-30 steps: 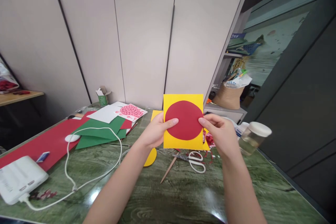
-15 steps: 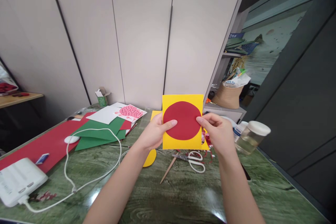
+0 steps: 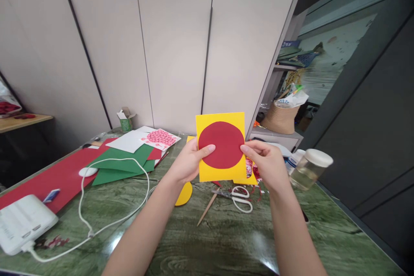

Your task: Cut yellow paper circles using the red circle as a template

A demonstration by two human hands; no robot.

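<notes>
Between my two hands a yellow sheet of paper [image 3: 207, 175] is held up above the table, with a dark red paper circle [image 3: 223, 138] lying against its face. My left hand [image 3: 191, 159] pinches the left edge, its thumb on the red circle and its fingers hidden behind. On the right edge, my right hand [image 3: 263, 157] grips with thumb and fingertips, the thumb at the circle's rim. Below them on the table lie white-handled scissors [image 3: 241, 199], a thin wooden stick [image 3: 208, 209] and a rounded yellow paper piece [image 3: 184, 194].
A white power bank [image 3: 27, 224] with a looped white cable [image 3: 83, 207] sits left. Red paper [image 3: 61, 174], green paper [image 3: 124, 164] and a pink-dotted card [image 3: 161, 139] lie behind it. A lidded jar [image 3: 312, 172] stands right; cabinet doors [image 3: 174, 43] rise behind the table.
The yellow sheet and red circle have shifted slightly left and up and tilted a little. Both hands keep their hold; the things on the table stay put.
</notes>
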